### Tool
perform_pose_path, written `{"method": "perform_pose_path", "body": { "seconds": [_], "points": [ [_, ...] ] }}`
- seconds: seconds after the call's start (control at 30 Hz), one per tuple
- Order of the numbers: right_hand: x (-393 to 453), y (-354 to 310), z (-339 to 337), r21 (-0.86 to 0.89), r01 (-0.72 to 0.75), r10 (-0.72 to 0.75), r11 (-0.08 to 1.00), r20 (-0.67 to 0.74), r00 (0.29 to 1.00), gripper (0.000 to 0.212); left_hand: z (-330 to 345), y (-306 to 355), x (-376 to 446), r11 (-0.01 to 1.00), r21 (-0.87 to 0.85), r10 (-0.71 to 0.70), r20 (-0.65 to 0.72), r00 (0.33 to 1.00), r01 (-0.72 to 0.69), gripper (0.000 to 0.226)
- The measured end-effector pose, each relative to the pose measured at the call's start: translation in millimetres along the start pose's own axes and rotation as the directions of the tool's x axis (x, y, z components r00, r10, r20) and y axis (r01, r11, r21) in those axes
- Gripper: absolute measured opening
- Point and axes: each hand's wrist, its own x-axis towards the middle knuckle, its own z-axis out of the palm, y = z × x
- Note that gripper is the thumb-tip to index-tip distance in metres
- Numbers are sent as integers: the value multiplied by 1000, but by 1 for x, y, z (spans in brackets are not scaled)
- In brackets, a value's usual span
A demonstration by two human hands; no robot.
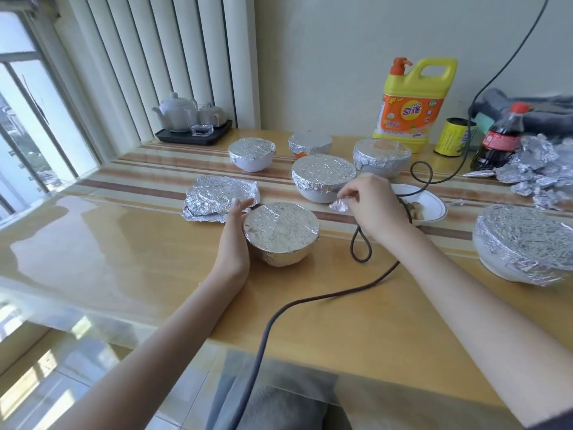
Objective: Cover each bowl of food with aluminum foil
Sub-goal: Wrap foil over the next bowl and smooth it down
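Foil-wrapped bowl [280, 232] is set on the table [124, 259] near its front, steadied by the left hand [234, 231], fingers straight against its side. A small foil scrap [339, 205] is pinched by the right hand [370, 203]. Five more foil-covered bowls are spread behind and to the right; one plate [429, 201] is left uncovered. Folded foil sheet [221, 198] lies just left. Yellow detergent jug [414, 102] is labelled "奇强". Cola bottle [502, 136] red label unreadable. Crumpled foil pile [539, 170] sits at right.
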Motion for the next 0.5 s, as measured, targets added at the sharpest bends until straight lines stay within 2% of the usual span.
{"method": "perform_pose_path", "body": {
  "seconds": [0.07,0.1,0.13,0.17,0.2,0.27,0.3,0.37,0.43,0.5],
  "points": [
    [1,1,10,-1,-2,2,1000,-12,1000,23,-15,0,-1,999,22,28,98,995,-30,55],
    [-6,-1,12,55,17,-13,998,-73,997,23,-28,2,0,986,106,107,189,976,-128,65],
    [-16,-4,11,132,43,-28,990,-119,992,25,-40,7,1,928,254,188,311,932,-273,76],
    [-25,-7,10,225,54,-29,973,-114,993,27,-49,13,4,817,396,224,452,864,-419,86],
    [-33,-9,10,315,32,-21,949,-37,999,30,-53,20,8,663,520,191,578,794,-538,94],
    [-44,-10,11,443,-59,-25,894,181,983,39,-48,38,15,372,648,2,715,699,-664,111],
    [-47,-9,14,473,-84,-33,877,234,972,44,-40,45,17,269,659,-98,744,661,-702,118],
    [-51,-5,16,480,-95,-19,872,227,974,45,-25,52,25,137,655,-218,751,623,-743,127],
    [-55,-4,16,447,-96,11,889,190,982,38,-14,53,31,49,651,-279,737,616,-757,128],
    [-58,-4,18,442,-107,20,890,195,981,35,-8,50,36,8,641,-308,732,608,-768,122]
  ]
}}
